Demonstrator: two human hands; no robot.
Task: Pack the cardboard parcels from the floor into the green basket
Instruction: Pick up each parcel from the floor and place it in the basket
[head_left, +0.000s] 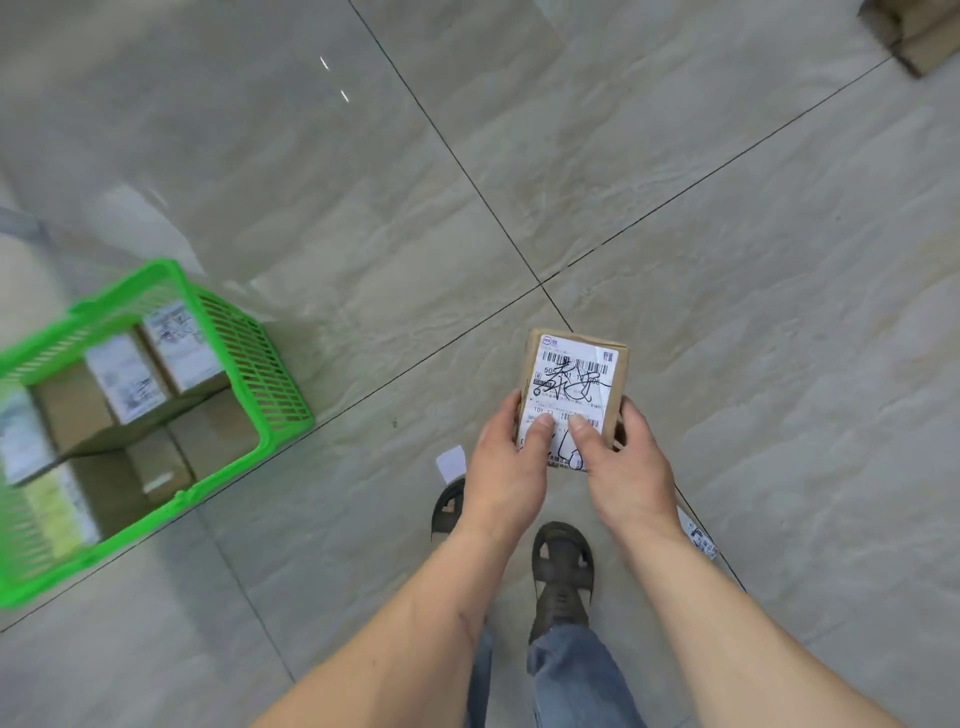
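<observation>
several parcels already lie in the green basket (270, 415) at left, both the left hand (506, 467) and right hand (621, 467) clamp a small labelled parcel (574, 384) above the floor, and another box (919, 36) waits far off

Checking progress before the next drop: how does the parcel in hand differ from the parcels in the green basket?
The held parcel is gripped by the left hand and right hand above the floor; the basket parcels lie packed inside the green basket. Its label is sharp, with black scribbles; theirs are blurred. All are brown cardboard with white labels.
</observation>
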